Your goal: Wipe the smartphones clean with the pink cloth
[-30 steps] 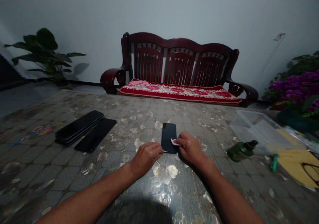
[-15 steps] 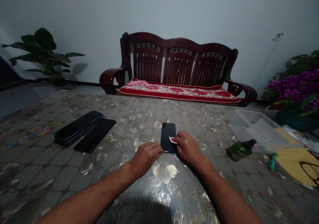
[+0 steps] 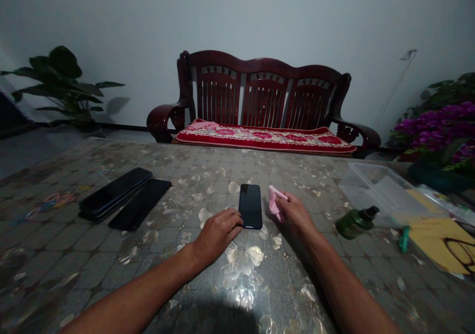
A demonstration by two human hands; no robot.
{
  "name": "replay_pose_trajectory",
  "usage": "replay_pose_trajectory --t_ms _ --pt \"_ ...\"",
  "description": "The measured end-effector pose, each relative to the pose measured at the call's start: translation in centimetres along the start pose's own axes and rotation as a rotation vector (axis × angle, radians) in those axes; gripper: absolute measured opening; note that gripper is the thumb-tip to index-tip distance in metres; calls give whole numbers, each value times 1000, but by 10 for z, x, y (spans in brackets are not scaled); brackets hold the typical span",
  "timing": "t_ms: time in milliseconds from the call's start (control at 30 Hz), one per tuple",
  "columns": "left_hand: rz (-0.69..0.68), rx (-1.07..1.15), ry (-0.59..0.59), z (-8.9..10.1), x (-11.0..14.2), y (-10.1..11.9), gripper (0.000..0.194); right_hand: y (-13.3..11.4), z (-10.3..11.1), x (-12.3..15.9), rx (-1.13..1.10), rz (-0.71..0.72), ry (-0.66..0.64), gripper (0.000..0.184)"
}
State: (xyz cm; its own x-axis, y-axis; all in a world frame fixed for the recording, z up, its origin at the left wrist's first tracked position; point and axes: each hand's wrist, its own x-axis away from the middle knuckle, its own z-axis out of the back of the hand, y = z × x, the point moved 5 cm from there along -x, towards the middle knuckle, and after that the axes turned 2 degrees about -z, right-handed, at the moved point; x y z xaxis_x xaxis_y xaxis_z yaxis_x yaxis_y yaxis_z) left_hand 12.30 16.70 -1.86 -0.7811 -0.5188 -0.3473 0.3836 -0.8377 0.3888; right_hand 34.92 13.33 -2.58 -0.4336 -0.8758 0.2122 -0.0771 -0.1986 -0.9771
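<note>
A dark smartphone (image 3: 250, 206) lies back up on the table, its camera block at the upper left corner. My left hand (image 3: 221, 227) has its fingers curled at the phone's lower left edge, holding it against the tabletop. To the right of the phone, my right hand (image 3: 294, 212) pinches a folded pink cloth (image 3: 275, 203) between thumb and fingers. The cloth is apart from the phone, just above the table.
On the left lie a stack of phones (image 3: 116, 191) and another dark phone (image 3: 140, 204) beside it, near colourful bands (image 3: 55, 199). To the right are a green spray bottle (image 3: 356, 222), a clear plastic box (image 3: 365, 190), a green marker (image 3: 404, 239), yellow paper (image 3: 432, 245) and glasses (image 3: 460, 255).
My right hand has lifted the pink cloth off the phone's back and moved right; more of the cloth now shows. My left hand stays at the phone's lower left edge.
</note>
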Motion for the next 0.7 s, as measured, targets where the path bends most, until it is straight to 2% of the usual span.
replay_pose_trajectory --t_ms 133,300,433,567,700 --pt "127 5 -46 -1 -8 2 25 6 -1 0 -83 -102 -86 17" --pt "184 -26 -124 -10 -15 3 50 13 -11 4 -159 -134 -147 14" --pt "195 -68 -133 -16 -17 1 55 10 -19 9 -274 -200 -175 13" --pt "197 -56 -124 -17 -22 4 57 10 -18 12 -430 -335 -142 21" --pt "233 -68 -99 -17 -30 6 62 17 -21 9 -611 -463 -221 29"
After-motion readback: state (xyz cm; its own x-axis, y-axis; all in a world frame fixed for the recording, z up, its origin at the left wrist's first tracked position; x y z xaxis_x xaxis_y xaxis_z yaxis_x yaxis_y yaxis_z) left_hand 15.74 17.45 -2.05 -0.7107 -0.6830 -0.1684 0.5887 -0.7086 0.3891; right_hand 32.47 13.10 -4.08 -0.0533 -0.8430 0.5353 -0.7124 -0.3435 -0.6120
